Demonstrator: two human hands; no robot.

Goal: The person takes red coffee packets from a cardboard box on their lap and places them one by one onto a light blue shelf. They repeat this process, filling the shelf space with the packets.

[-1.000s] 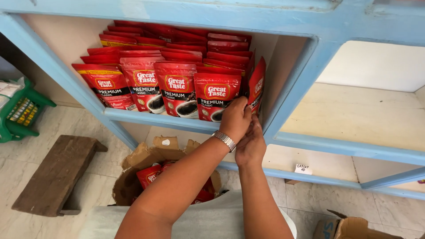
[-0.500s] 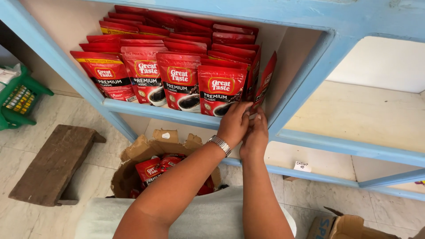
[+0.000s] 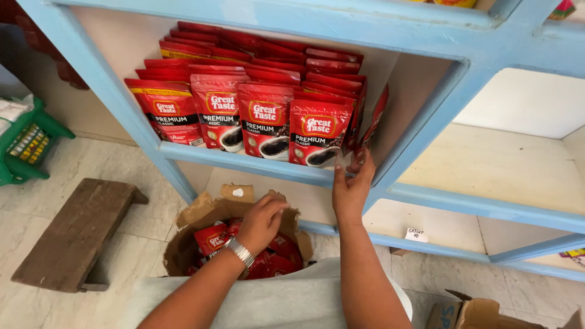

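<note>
- Pale floor tiles (image 3: 73, 164) and a light-blue painted shelf unit (image 3: 256, 163) set the scene; red stand-up pouches stand in rows on the upper shelf.
- Right hand (image 3: 352, 190) is raised at the shelf's front edge, fingers spread and loosely extended; the fingertips touch the slim red pouch (image 3: 376, 119) standing edge-on at the far right of the row, beside the blue upright. It grips nothing fully, more a steadying touch.
- Left hand (image 3: 261, 222), with a metal wristwatch (image 3: 239, 251) on the wrist, is down in the torn cardboard box (image 3: 201, 213) on the floor, fingers curled downward over the red pouches in the box (image 3: 213, 237). Whether it has closed on one I cannot tell; the fingertips are hidden.
- Risk, as I judge it: the edge-on pouch is tilted and only lightly propped, so it could slide off the shelf lip if the fingers lift away.
- Front-row pouches (image 3: 268, 125) stand close to the edge; a nudge could topple them forward.
- Farther out lie a wooden board (image 3: 73, 234), a green crate (image 3: 27, 146) and an open carton (image 3: 481, 314).
</note>
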